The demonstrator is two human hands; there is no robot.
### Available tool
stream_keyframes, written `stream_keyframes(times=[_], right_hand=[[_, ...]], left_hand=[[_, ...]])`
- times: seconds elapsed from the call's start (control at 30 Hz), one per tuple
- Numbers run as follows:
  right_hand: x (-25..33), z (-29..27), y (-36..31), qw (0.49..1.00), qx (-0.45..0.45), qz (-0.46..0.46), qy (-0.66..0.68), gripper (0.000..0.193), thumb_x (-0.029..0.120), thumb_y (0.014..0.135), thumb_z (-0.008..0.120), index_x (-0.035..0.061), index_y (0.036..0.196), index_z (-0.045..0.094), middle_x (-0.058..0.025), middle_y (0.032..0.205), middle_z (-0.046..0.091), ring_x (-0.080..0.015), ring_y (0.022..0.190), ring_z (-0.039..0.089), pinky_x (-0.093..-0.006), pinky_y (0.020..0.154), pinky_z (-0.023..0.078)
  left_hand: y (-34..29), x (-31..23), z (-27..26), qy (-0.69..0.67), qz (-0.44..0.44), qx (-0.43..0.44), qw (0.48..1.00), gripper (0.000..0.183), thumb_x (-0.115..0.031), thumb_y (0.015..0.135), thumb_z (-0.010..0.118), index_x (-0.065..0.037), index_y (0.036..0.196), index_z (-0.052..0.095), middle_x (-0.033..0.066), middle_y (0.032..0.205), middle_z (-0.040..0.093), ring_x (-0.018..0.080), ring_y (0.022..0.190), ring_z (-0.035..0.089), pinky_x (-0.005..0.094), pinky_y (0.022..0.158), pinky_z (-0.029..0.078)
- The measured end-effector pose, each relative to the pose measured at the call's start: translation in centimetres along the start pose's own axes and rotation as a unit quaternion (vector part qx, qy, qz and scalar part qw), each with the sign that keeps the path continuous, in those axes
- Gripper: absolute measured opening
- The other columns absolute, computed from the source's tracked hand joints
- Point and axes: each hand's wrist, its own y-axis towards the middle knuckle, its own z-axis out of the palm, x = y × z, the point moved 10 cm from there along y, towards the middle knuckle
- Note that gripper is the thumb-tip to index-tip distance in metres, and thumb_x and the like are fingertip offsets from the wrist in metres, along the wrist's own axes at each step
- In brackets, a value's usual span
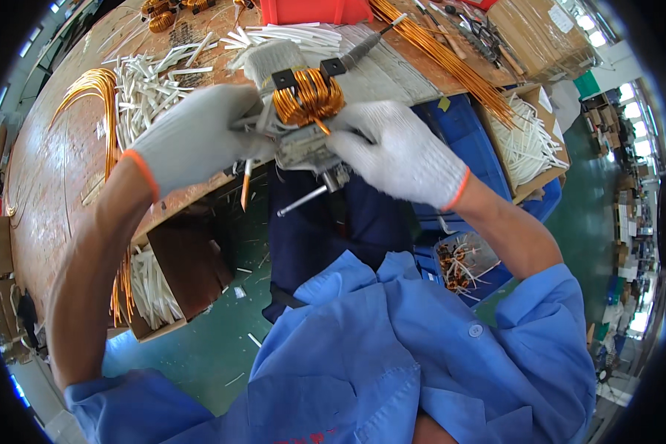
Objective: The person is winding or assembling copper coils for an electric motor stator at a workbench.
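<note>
A copper-wire toroidal coil [307,100] with black square blocks sits at the jaws of a grey bench vise [303,152], whose bar handle [303,200] hangs below. My left hand [207,133], in a white knitted glove, is closed at the coil's left side. From under its fingers a white-sleeved copper wire [246,185] points down; the fingertips are partly hidden. My right hand [403,152], gloved alike, pinches at a copper wire end [323,128] that sticks out of the coil's lower right.
White sleeve pieces [144,96] and bent copper wires [100,89] cover the bench's left. Straight copper rods [451,55] lie back right, near pliers [485,33]. A red bin [314,11] stands behind. Cartons of white tubes [525,140] flank me; a blue crate [459,140] is at right.
</note>
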Motion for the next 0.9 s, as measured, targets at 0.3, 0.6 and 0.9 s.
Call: stream_keyframes(times=[0.3, 0.6, 0.9], right_hand=[[2.7, -0.3, -4.2, 0.987, -0.057, -0.031, -0.148, 0.024, 0.025, 0.104, 0.066, 0.0032, 0.094, 0.069, -0.0252, 0.079, 0.073, -0.0477, 0.081, 0.075, -0.059, 0.071, 0.06], [10.9, -0.1, -3.1, 0.934, -0.019, -0.189, -0.302, 0.017, 0.019, 0.093, 0.072, 0.0041, 0.086, 0.067, -0.0141, 0.062, 0.065, -0.0351, 0.059, 0.074, -0.0464, 0.052, 0.058], [8.5, 0.1, 12.4, 0.957, 0.184, -0.214, -0.071, 0.016, 0.015, 0.092, 0.083, 0.0016, 0.1, 0.082, -0.014, 0.086, 0.079, -0.0206, 0.077, 0.074, -0.0366, 0.074, 0.058]], left_hand=[[-2.5, 0.2, 0.8, -0.033, -0.084, -0.276, 0.957, 0.047, -0.029, 0.102, 0.071, -0.001, 0.14, 0.064, 0.0234, 0.111, 0.08, 0.036, 0.099, 0.08, 0.0455, 0.079, 0.061], [-0.2, 2.4, 1.0, -0.097, 0.069, -0.451, 0.885, 0.032, -0.022, 0.098, 0.063, -0.006, 0.124, 0.072, 0.0235, 0.11, 0.072, 0.0313, 0.1, 0.072, 0.0449, 0.09, 0.056], [0.9, 0.2, 1.6, -0.22, 0.159, -0.21, 0.939, 0.068, -0.03, 0.084, 0.078, -0.001, 0.144, 0.064, 0.0329, 0.152, 0.056, 0.0546, 0.146, 0.049, 0.0564, 0.124, 0.039]])
